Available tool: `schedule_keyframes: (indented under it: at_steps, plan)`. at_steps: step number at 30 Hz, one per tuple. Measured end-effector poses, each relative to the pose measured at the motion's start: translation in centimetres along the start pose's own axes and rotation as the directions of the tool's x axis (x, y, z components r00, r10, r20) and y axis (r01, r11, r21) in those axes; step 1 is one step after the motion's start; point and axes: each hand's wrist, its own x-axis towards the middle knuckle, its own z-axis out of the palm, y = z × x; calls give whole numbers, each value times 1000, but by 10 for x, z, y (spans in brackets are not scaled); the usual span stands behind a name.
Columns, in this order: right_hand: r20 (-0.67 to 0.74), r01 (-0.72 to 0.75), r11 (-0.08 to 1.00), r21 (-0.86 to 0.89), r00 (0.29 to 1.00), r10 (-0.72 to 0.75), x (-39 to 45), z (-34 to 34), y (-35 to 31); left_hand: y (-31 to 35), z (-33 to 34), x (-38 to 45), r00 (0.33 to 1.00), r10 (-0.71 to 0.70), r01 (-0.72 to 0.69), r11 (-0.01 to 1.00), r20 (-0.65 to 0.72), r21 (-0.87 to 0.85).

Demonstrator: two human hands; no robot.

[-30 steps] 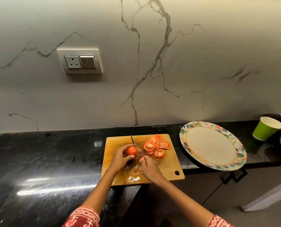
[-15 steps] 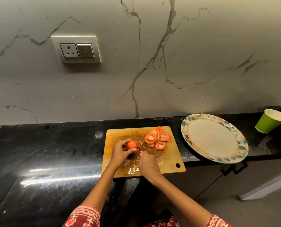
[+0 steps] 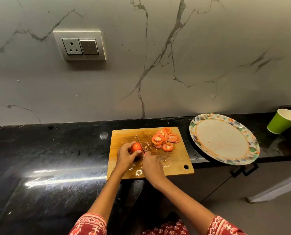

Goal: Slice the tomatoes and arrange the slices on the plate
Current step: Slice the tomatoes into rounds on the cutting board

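Left hand [image 3: 125, 156]: fingers curled over the remaining piece of tomato [image 3: 136, 148], holding it down on the cutting board [image 3: 175, 160]. Right hand [image 3: 151, 165]: closed round the knife handle, which the hand hides; the knife [image 3: 139, 141] blade runs toward 11 o'clock from the hand and sits against the right-hand face of the tomato, just beside the left fingertips.

Cut slices [image 3: 165, 140]: a loose overlapping pile at about 2 o'clock from the hands, on the far right part of the board. Juice and seeds wet the board between the pile and the hands.

Plate [image 3: 253, 150]: on the desk [image 3: 56, 150] at 3 o'clock from the board, apart from it; no slices on it, and its near rim overhangs the desk edge. A green cup [image 3: 281, 122] stands beyond the plate at 2 o'clock.

Assessment: slicing is in progress; arranging has not begun.

Risks noted:
- The held piece is small and the blade is close to the left fingertips; a slip would likely bring the edge onto a finger.
- The wet board may let the tomato skid under pressure, giving uneven slices.
- The board's near edge projects past the desk; heavy downward force there could tip it.
- The overhanging plate could be knocked off when slices are carried across.
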Motion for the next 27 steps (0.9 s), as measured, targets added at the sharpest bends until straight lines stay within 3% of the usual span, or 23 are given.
schedule_keyframes:
  at_steps: [7,14,27]
  plan:
    - [-5,35,993,-113,999,-36,-12,5,10,2,2,-1,1000,-13,13,1000,-25,14]
    - [34,-27,1000,3,999,27,7,4,-2,3,1,-5,1000,12,-12,1000,4,12]
    - [71,-16,1000,-11,997,17,15,8,6,0,4,-7,1000,16,-17,1000,-23,-9]
